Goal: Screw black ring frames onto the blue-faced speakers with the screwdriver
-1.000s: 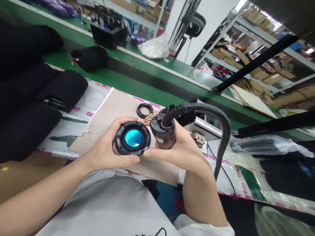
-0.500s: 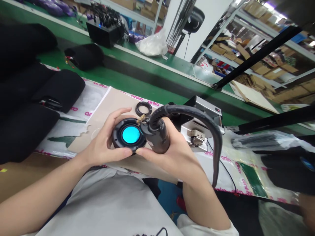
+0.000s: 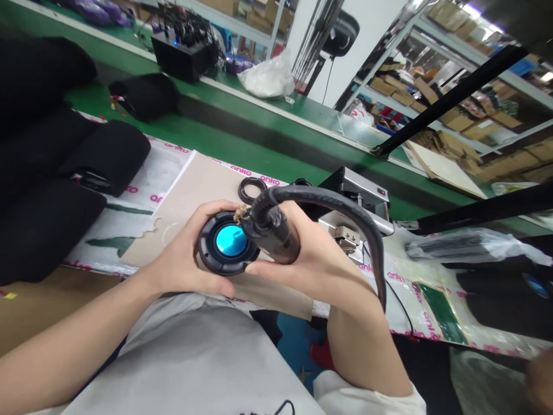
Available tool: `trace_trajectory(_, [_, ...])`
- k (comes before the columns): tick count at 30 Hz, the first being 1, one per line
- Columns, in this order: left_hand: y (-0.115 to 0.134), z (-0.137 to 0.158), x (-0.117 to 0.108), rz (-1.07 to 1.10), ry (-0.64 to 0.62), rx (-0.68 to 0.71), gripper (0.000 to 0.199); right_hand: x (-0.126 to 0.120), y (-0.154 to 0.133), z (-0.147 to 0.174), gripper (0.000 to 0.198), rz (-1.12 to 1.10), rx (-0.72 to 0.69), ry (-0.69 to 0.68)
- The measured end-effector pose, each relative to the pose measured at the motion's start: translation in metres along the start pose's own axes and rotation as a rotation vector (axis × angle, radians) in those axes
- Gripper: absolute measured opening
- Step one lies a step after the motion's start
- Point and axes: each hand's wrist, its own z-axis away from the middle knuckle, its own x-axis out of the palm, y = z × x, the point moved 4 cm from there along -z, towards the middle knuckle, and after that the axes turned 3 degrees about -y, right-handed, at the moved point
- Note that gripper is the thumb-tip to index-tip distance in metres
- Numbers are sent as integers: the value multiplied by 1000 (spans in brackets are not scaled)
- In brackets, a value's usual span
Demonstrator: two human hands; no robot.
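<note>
Left hand [image 3: 184,253] snug around a black disc [image 3: 225,243] (glossy blue centre [image 3: 232,240]), right hand [image 3: 317,253] tight around a corded tool [image 3: 276,237].

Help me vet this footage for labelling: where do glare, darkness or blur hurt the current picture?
Head view: pale reflection streaks the blue disc; head view: the black cylinders lose detail in darkness; head view: a brownish shape at lower right is too blurred to identify.

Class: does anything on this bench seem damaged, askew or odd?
Yes: the beige sheet has a ragged, torn-looking notch in its left edge, unlike its straight top. Also, a tangled tan bit sticks out at the end of the dark tool in the right hand; its purpose is unclear.
</note>
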Motion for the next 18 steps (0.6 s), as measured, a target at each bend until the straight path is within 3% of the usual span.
trace_trajectory(5, [3, -1, 1, 28, 12, -24, 91, -8, -2, -6, 51, 25, -12, -33])
trace_trajectory(10, [1, 1, 0, 34, 20, -55, 84, -8, -8, -13, 63, -79, -133, -38])
trace_trajectory(12, [-1, 2, 1, 60, 6, -57, 85, -4, -8, -10, 60, -104, -105, -6])
trace_trajectory(18, [-8, 5, 1, 2, 16, -36, 129, 9, -9, 7, 51, -34, 89, 58])
